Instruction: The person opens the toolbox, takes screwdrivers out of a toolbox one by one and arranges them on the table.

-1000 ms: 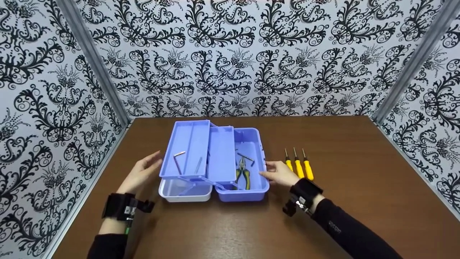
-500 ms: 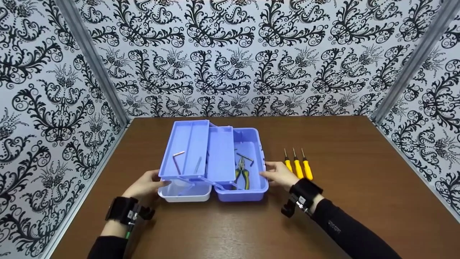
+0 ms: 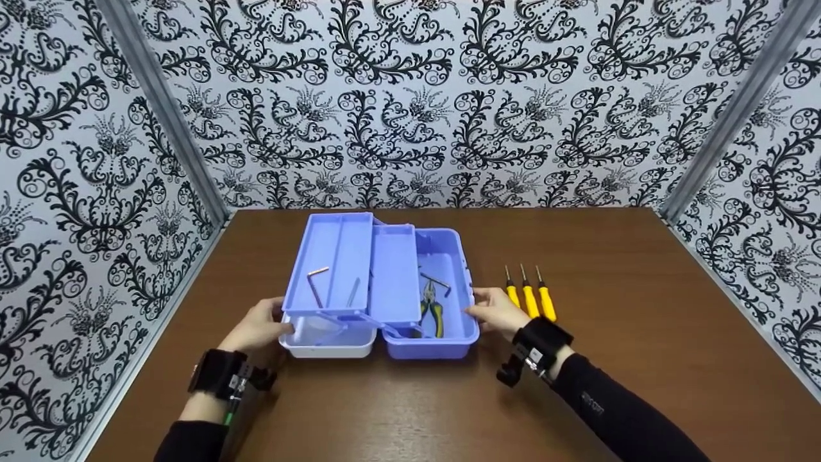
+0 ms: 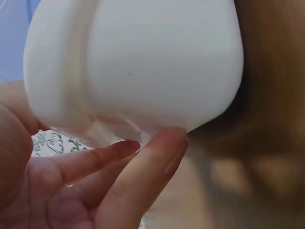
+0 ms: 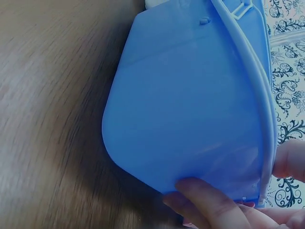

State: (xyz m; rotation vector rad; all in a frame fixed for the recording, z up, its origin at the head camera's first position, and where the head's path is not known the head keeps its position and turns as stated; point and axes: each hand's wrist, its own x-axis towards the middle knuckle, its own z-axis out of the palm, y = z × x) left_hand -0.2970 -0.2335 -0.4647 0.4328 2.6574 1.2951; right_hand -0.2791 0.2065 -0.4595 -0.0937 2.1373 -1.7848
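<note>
An open lilac toolbox (image 3: pixel 428 350) stands mid-table, its cantilever trays (image 3: pixel 394 276) spread over the white lid (image 3: pixel 330 352) at left. My left hand (image 3: pixel 255 328) grips the lid's left side, thumb over the rim; in the left wrist view, fingertips (image 4: pixel 174 143) touch the lid's lower edge. At the base's right wall, my right hand (image 3: pixel 501 313) holds the rim between thumb and fingers, with fingertips (image 5: pixel 195 191) on the outer wall. Pliers (image 3: pixel 438 316) and an L-shaped hex key (image 3: pixel 436 280) lie inside the base. Another hex key (image 3: pixel 314 290) and a thin rod (image 3: pixel 354 292) rest in the upper tray.
Several feet of brown table (image 3: pixel 609 282) surround the box. Three yellow-handled screwdrivers (image 3: pixel 528 301) lie side by side just right of it, close behind my right hand. Patterned walls (image 3: pixel 410 115) enclose the table at the back and sides.
My left hand has come down and right from beside the upper tray to grip the white lid. The right hand keeps its hold; the toolbox has shifted slightly left in view.
</note>
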